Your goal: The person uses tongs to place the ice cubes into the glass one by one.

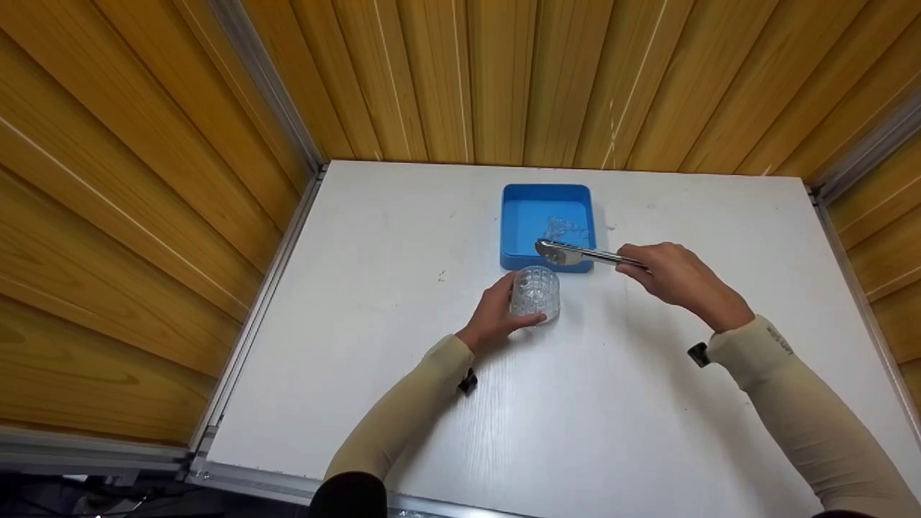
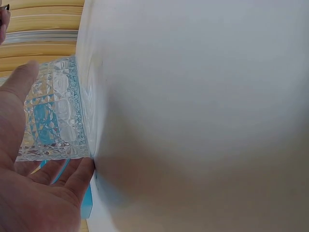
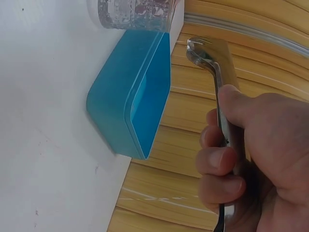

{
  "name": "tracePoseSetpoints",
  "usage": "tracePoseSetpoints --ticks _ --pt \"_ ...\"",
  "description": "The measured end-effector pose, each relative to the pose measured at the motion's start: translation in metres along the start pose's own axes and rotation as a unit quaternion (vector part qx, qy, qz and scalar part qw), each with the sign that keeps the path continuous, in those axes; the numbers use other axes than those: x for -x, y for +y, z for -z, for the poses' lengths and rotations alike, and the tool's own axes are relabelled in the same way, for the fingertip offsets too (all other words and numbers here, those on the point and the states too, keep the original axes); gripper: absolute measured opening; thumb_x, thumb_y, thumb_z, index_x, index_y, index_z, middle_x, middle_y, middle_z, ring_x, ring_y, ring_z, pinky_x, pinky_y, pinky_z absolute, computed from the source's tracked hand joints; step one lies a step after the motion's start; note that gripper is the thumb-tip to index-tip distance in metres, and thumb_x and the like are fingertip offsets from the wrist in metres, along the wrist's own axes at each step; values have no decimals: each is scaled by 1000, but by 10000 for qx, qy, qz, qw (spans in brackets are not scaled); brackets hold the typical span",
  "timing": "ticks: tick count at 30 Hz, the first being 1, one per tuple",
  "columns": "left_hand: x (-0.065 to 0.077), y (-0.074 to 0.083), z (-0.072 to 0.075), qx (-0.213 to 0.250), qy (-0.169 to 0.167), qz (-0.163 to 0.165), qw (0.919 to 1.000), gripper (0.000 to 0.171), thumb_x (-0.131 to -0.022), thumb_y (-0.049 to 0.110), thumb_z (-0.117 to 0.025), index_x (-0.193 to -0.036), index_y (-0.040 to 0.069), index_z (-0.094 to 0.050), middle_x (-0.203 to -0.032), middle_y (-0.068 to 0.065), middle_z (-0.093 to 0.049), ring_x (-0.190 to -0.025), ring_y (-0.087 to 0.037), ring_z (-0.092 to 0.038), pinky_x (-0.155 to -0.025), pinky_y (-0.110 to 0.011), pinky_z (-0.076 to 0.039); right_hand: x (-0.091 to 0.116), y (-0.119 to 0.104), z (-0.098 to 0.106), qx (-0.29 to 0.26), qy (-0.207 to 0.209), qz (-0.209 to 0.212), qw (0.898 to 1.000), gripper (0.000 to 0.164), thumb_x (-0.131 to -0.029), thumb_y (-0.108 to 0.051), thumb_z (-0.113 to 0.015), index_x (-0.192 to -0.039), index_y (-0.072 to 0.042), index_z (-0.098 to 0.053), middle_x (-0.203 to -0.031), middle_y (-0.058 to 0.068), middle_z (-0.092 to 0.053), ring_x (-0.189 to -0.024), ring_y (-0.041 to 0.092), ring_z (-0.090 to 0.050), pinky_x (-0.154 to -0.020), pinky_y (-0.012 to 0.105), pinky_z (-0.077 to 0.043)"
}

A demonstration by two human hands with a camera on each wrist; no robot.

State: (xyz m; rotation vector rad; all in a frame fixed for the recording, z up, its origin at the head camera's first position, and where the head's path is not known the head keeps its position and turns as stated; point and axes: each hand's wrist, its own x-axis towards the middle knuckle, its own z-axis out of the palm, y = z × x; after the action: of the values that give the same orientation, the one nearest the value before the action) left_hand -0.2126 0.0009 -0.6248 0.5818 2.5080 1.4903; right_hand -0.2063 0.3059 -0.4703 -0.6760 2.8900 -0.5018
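A clear cut-pattern glass (image 1: 536, 291) stands upright on the white table, and my left hand (image 1: 495, 309) holds it round the side. The left wrist view shows the thumb and fingers on opposite sides of the patterned glass (image 2: 50, 108). My right hand (image 1: 673, 277) grips metal tongs (image 1: 601, 255), their tips over the near rim of a blue tray (image 1: 509, 230), just beyond the glass. A shiny clear bit shows at the tips of the tongs (image 3: 217, 72) in the right wrist view; I cannot tell what it is. Clear, ice-like pieces (image 1: 565, 229) lie in the tray.
The white table (image 1: 360, 309) extends on both sides of the tray and glass. Behind it rises a wood-panelled wall (image 1: 496, 86), with another panelled wall (image 1: 129, 180) along the left. A metal frame rail (image 1: 266, 309) runs down the left table edge.
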Motion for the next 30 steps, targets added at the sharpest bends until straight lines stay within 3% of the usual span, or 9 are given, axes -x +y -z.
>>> tracePoseSetpoints --ticks 9,22,30 --pt "0 2 1 -142 -35 -52 9999 94 -81 45 -87 -154 11 -40 -147 -4 -55 -131 -16 -54 -108 -32 -46 11 -8 -6 78 202 463 9987 6 -100 -15 -69 -105 -12 -70 -80 -4 -66 -69 15 -54 -64 34 -47" --pt "-1 0 1 -25 -18 -154 9999 91 -81 44 -88 -152 11 -42 -143 -3 -58 -127 -14 -57 -107 -30 -47 14 -11 -12 29 -22 289 9996 18 -99 -19 -70 -116 -11 -71 -91 0 -72 -74 18 -59 -70 36 -54" --pt "0 0 2 102 -21 -121 9999 92 -80 44 -89 -153 13 -42 -144 -1 -58 -127 -12 -56 -108 -30 -46 15 -11 -15 97 56 211 9997 27 -99 -23 -71 -120 -7 -67 -101 7 -74 -80 22 -62 -76 46 -58"
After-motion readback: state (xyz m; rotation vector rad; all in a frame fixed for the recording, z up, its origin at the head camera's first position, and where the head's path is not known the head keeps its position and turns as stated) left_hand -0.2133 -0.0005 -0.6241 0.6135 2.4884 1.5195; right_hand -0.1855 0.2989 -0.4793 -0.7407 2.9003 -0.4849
